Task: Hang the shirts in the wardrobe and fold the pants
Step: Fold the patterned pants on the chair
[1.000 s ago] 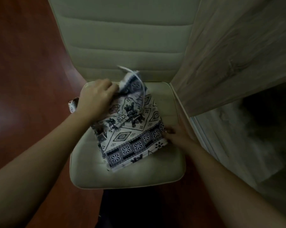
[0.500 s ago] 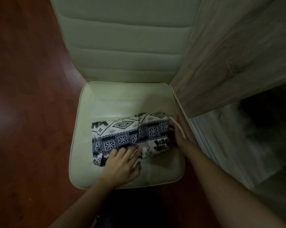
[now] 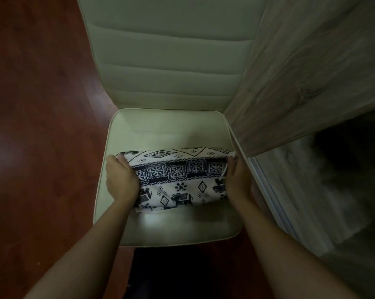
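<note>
The white pants with a dark blue elephant and diamond print (image 3: 178,180) lie folded into a compact rectangle on the cream chair seat (image 3: 160,128). My left hand (image 3: 120,180) grips the bundle's left end, fingers curled round its edge. My right hand (image 3: 237,182) grips the right end, where a white drawstring shows beside the fingers. Both hands hide the ends of the fold.
The chair's padded cream backrest (image 3: 171,50) rises behind the seat. A grey wood-grain wardrobe panel (image 3: 311,72) stands right against the chair, with its dark interior (image 3: 344,169) and a sliding rail below. Red-brown wooden floor (image 3: 37,126) lies to the left.
The pants went from a half-open flap held up by my left hand to a compact folded bundle. My left hand moved from pressing the front edge to gripping the left end; right hand now grips the right end.
</note>
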`<state>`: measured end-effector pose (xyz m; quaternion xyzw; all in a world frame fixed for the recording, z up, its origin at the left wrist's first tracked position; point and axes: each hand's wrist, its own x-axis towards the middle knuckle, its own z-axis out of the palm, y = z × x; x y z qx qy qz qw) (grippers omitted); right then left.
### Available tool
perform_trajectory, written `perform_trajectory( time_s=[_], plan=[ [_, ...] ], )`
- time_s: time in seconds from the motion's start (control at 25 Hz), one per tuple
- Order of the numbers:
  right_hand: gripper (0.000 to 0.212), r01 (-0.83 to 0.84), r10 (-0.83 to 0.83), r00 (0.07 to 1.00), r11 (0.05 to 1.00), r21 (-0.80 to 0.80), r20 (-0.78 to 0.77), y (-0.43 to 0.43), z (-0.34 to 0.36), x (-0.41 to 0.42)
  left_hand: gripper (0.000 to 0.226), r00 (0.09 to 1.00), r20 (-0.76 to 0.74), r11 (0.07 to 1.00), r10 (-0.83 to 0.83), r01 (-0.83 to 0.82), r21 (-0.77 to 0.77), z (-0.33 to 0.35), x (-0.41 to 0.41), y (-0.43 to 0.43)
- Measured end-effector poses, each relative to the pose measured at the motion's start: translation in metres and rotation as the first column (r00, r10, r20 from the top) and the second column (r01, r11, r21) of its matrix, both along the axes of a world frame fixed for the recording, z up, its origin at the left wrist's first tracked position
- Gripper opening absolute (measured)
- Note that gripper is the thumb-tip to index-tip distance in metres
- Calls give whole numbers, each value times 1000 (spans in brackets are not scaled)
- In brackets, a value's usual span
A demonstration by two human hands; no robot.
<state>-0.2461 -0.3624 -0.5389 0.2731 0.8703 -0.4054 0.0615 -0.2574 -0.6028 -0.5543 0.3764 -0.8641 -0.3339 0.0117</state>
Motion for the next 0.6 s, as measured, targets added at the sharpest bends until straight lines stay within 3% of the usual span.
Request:
perform_trajectory(
  time_s=[0.16, 0.28, 0.36, 0.44, 0.52, 0.6],
  plan=[
    [73, -24, 26, 998, 999, -32, 63, 2, -6, 16, 47, 986, -32, 986, -164, 163, -21, 2, 0, -5],
    [90, -13, 13, 1000, 989, 145, -1, -2, 0, 27, 49, 923, -113, 927, -367, 353, -124, 12, 26, 5],
    [81, -175, 159, 983, 958, 229, 88, -3, 0, 31, 55, 808, 46, 784, -587, 582, -216, 1, 45, 5],
    [74, -355, 272, 922, 878, 320, 277, -2, -6, 35, 57, 740, 193, 715, -644, 673, -190, -16, 54, 1],
    [73, -372, 252, 896, 875, 309, 366, 0, -13, 39, 55, 766, 229, 769, -601, 632, -97, -20, 54, -1],
    [76, -264, 204, 910, 956, 127, 360, -2, -16, 41, 59, 852, 192, 862, -486, 504, -51, -13, 52, 0]
  ],
)
